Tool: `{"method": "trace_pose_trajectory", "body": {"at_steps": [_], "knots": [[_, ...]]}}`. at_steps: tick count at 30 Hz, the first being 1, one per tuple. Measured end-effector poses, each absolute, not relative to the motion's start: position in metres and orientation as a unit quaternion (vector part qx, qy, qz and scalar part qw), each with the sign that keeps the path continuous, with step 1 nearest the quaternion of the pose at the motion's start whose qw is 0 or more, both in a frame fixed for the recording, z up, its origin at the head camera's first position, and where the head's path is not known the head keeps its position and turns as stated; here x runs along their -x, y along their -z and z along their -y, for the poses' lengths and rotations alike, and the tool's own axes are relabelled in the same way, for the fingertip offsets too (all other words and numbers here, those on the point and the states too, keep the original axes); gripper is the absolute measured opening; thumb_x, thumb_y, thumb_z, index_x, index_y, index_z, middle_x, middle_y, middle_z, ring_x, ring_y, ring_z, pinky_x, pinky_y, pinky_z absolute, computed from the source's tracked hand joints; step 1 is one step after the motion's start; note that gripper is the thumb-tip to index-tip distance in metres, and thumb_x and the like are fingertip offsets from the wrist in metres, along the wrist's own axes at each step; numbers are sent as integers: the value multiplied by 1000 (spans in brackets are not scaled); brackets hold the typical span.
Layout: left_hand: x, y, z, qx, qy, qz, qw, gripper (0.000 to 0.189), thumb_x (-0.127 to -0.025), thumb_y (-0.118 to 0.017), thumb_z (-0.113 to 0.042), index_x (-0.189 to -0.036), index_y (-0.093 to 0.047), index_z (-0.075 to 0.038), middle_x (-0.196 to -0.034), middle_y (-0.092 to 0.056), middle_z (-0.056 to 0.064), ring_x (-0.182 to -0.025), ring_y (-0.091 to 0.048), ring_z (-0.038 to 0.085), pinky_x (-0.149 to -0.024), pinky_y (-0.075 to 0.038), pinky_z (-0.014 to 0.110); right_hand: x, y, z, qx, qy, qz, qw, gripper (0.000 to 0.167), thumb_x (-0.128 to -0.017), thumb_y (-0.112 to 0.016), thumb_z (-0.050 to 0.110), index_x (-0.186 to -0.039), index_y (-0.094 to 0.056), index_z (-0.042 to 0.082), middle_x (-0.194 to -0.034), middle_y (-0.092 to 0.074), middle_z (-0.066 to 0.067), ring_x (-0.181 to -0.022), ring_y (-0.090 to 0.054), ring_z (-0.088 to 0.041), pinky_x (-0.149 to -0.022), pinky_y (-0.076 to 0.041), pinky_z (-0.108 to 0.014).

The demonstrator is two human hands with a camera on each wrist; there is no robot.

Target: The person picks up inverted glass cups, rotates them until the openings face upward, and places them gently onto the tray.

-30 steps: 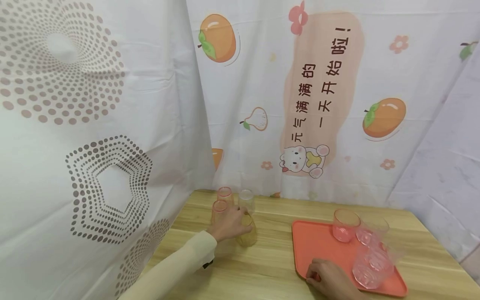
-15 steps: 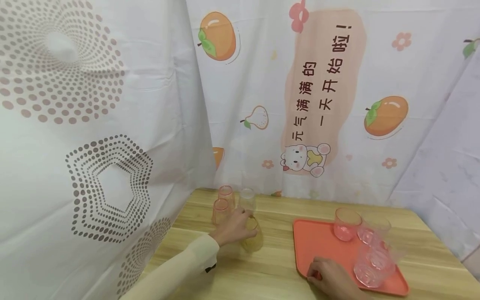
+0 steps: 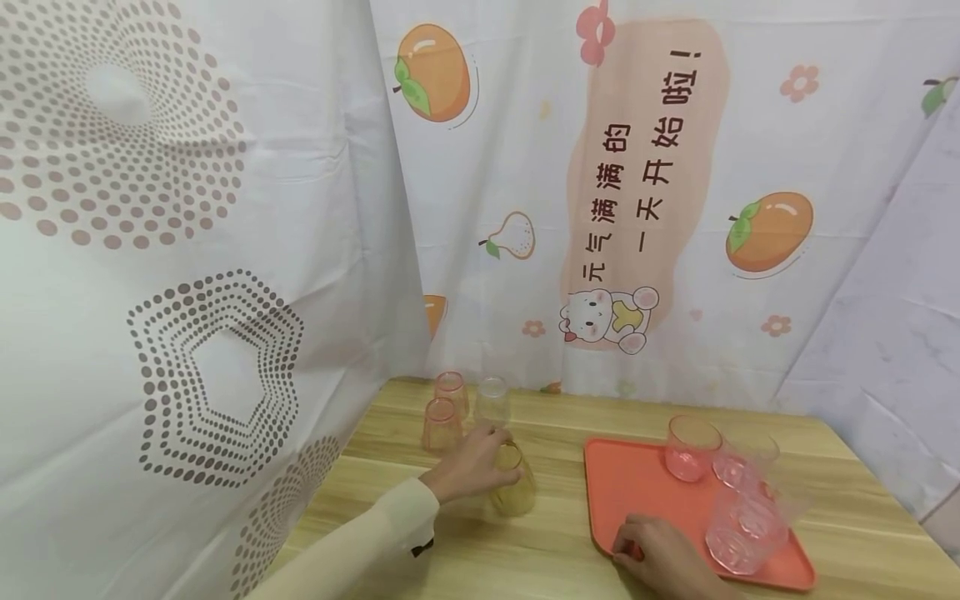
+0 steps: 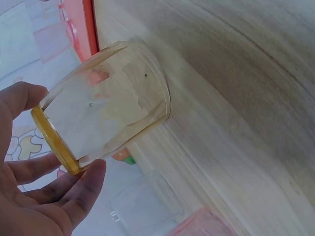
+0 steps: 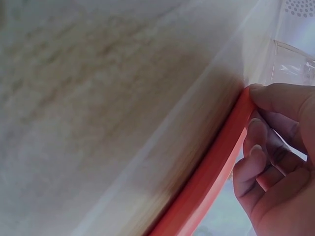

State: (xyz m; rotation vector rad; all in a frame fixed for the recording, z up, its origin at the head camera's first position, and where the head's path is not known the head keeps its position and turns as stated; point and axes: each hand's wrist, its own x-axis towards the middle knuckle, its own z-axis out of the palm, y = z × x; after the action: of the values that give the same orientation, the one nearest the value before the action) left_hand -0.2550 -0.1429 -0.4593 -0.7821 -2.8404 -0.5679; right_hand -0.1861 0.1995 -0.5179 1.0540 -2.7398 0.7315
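A yellow-tinted clear glass (image 3: 514,490) stands with its narrow, deep-yellow end up and its wide end down at the wooden table. My left hand (image 3: 471,463) holds it by that upper end, thumb on one side and fingers on the other, as the left wrist view shows on the glass (image 4: 106,98) closely. At the near left corner of a red tray (image 3: 637,492), my right hand (image 3: 663,554) pinches the rim; in the right wrist view the thumb lies on the tray edge (image 5: 216,162) with the other fingers curled beside it.
Behind my left hand stand two pinkish glasses (image 3: 442,427) and a colourless glass (image 3: 492,404). On the tray are a pink glass (image 3: 692,450) and several clear and pinkish ones (image 3: 742,533), overlapping in view. Printed curtains (image 3: 487,317) border the table's back and left.
My left hand has drawn the yellow glass toward me and to the right, away from the pinkish glasses. My right hand keeps its place at the tray corner.
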Motion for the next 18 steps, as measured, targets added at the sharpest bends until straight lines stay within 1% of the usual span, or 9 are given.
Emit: {"method": "trace_pose_trajectory", "body": {"at_steps": [4,10,14,18], "knots": [[253,461,140,262,199,942,72,57,-90,-70,-53,-127,-67,-10,-127,-65,7,-115,-62,24,-88,-55,40,186,518,-200,-351,-243,903,56,19,-84,-85,18,-82,-69,28,-81,-51,26,-70,-48,5,-58,-43,-23],[248,459,136,271,222,935,57,56,-91,-70,-52,-127,-67,-10,-124,-66,5,-113,-63,22,-89,-55,37,186,519,-201,-355,-244,900,63,14,-86,-84,23,-83,-70,24,-83,-52,25,-71,-47,5,-59,-42,-23],[244,458,133,276,229,932,48,59,-91,-70,-55,-129,-66,-9,-124,-66,4,-111,-62,20,-88,-55,34,185,518,-200,-343,-252,903,61,13,-87,-83,25,-84,-70,26,-83,-54,25,-71,-48,5,-59,-44,-24],[239,456,129,273,241,931,33,62,-91,-69,-57,-131,-64,-10,-123,-63,3,-109,-61,17,-87,-54,33,183,514,-195,-310,-275,908,50,10,-90,-80,28,-86,-71,29,-82,-55,25,-70,-49,6,-59,-45,-24]]}}
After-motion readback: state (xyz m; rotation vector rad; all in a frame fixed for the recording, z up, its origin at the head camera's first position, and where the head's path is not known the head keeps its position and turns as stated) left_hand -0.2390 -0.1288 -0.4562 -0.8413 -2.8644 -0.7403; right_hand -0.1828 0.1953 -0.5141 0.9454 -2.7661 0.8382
